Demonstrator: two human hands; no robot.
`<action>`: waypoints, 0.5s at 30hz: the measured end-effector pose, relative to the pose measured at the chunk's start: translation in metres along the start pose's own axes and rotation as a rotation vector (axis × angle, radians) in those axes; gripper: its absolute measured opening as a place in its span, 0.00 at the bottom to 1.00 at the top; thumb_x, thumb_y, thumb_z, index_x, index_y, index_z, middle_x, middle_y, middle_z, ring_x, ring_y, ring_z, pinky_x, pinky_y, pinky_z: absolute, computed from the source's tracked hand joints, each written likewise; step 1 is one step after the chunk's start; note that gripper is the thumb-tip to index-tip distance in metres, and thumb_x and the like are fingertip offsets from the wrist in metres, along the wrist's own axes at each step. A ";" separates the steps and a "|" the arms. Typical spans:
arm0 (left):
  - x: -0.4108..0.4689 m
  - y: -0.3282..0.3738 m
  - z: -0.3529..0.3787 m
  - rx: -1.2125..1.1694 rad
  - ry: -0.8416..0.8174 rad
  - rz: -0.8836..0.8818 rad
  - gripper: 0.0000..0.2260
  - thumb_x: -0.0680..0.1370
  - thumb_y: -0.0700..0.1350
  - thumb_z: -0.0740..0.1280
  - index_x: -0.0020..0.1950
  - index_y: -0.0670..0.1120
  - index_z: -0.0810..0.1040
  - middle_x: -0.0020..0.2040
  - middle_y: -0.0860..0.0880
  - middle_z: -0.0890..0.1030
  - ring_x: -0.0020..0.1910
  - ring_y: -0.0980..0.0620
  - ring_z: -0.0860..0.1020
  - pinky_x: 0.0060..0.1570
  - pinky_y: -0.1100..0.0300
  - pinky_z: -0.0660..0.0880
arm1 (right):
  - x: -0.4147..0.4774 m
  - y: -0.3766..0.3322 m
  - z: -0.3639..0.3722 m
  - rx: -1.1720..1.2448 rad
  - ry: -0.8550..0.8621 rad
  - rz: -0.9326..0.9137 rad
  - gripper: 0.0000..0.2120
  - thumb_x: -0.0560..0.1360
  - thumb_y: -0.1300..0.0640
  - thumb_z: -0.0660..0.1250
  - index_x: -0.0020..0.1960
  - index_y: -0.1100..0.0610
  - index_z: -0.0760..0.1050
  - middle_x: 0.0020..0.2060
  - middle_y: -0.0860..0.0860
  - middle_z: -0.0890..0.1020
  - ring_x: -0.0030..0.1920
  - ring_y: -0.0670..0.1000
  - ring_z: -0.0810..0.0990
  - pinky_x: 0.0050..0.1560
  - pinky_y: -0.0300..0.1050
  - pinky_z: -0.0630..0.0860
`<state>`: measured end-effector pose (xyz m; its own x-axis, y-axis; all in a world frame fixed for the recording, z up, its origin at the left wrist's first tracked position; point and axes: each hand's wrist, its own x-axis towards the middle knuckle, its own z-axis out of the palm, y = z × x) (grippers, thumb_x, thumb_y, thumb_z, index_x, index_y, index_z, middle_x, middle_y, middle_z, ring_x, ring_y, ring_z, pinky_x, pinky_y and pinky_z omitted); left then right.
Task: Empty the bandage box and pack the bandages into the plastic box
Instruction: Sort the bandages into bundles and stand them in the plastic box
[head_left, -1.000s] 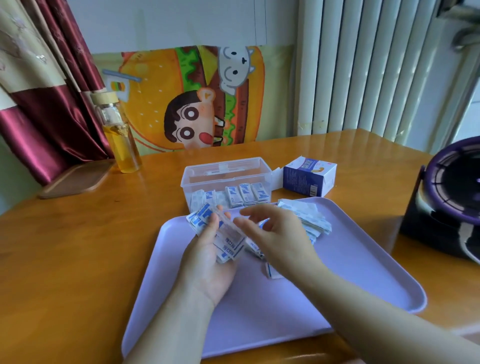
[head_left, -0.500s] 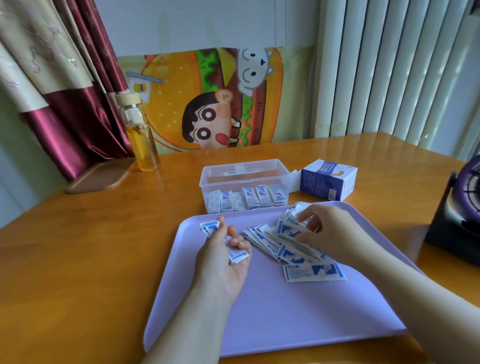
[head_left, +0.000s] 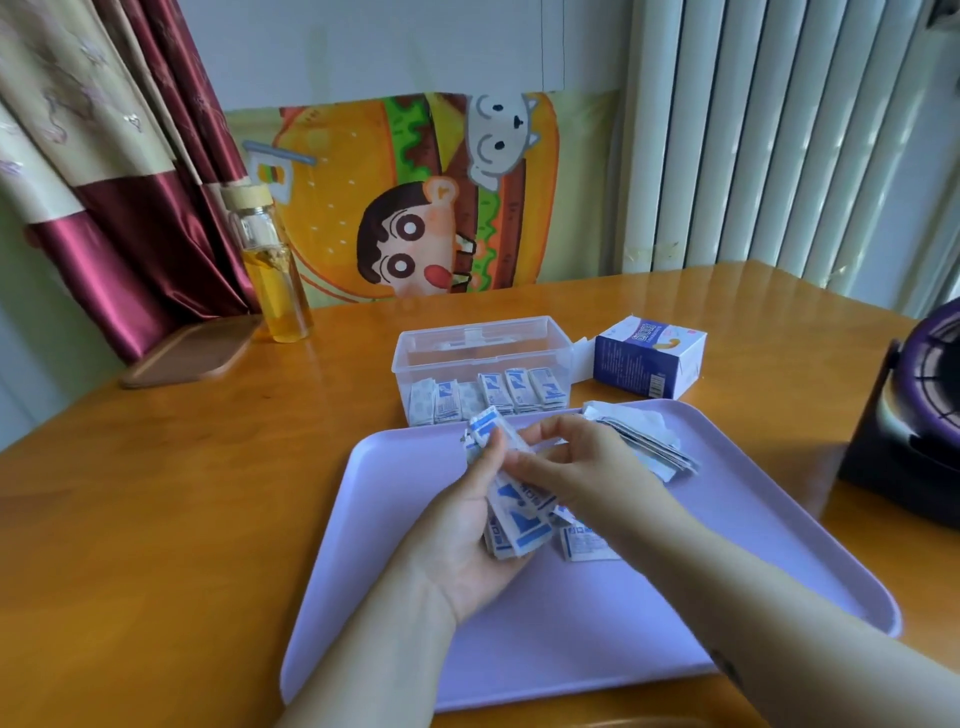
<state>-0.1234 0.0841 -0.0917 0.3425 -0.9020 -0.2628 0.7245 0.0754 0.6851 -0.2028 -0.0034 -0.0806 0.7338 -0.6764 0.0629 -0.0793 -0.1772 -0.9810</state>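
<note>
1. Head view, centre: holds a fanned stack (head_left: 519, 519) of blue-and-white bandages in the left hand (head_left: 462, 535), palm up, thumb clamped across it, above the lilac tray (head_left: 727, 561).
2. Pinches the upper end of that same stack with the right hand (head_left: 582, 467); hands together, fingertips meeting over the wrappers.
3. Differs from half a second ago: then kept the hands apart, with the right hand out at 2 o'clock on the loose bandages and the left hand cradling only a few. Now has the right hand back at the left with a fresh pick, and shows a thicker stack.
4. Leaves a loose pile (head_left: 644, 441) on the tray at 2 o'clock from the hands, plus a single bandage (head_left: 587, 543) lying flat at 5 o'clock, just beside the stack.
5. At 12 o'clock, just past the tray's far edge: the clear plastic box (head_left: 483, 332), open, with a row of bandages standing on edge along its near wall.
6. At 1 o'clock, on the worktop (head_left: 156, 519): the bandage box (head_left: 649, 358) on its side, flap open towards the plastic box; probably emptied, though cannot see inside.
7. Suggests gathering is well along: likely squares the batch next and stands it in the plastic box, then returns for the remaining pile.
8. Elsewhere: a bottle (head_left: 275, 280) of amber liquid at 10 o'clock, and a dark appliance (head_left: 914, 415) at 3 o'clock.
</note>
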 end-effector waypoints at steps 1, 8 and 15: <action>-0.002 0.000 0.003 0.012 0.016 0.003 0.17 0.78 0.54 0.60 0.56 0.46 0.81 0.48 0.43 0.84 0.40 0.49 0.84 0.39 0.58 0.80 | -0.001 0.001 0.003 -0.044 0.010 -0.015 0.08 0.71 0.53 0.72 0.43 0.55 0.74 0.33 0.52 0.83 0.30 0.46 0.79 0.32 0.40 0.73; 0.000 0.005 0.001 -0.183 0.199 0.124 0.10 0.81 0.47 0.59 0.50 0.46 0.78 0.39 0.49 0.85 0.36 0.52 0.83 0.33 0.58 0.78 | -0.004 -0.011 -0.015 -0.531 0.006 -0.199 0.11 0.72 0.46 0.68 0.35 0.50 0.75 0.27 0.40 0.78 0.28 0.39 0.74 0.29 0.30 0.68; 0.003 0.005 -0.004 -0.282 0.224 0.130 0.07 0.80 0.43 0.61 0.54 0.43 0.77 0.34 0.49 0.79 0.29 0.56 0.73 0.29 0.66 0.75 | -0.006 -0.024 -0.066 -1.237 -0.514 0.005 0.13 0.69 0.47 0.73 0.52 0.49 0.79 0.47 0.43 0.82 0.46 0.43 0.77 0.49 0.38 0.73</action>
<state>-0.1162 0.0836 -0.0914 0.5420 -0.7641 -0.3498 0.7921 0.3253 0.5165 -0.2505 -0.0422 -0.0449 0.8786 -0.3838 -0.2843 -0.4369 -0.8863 -0.1536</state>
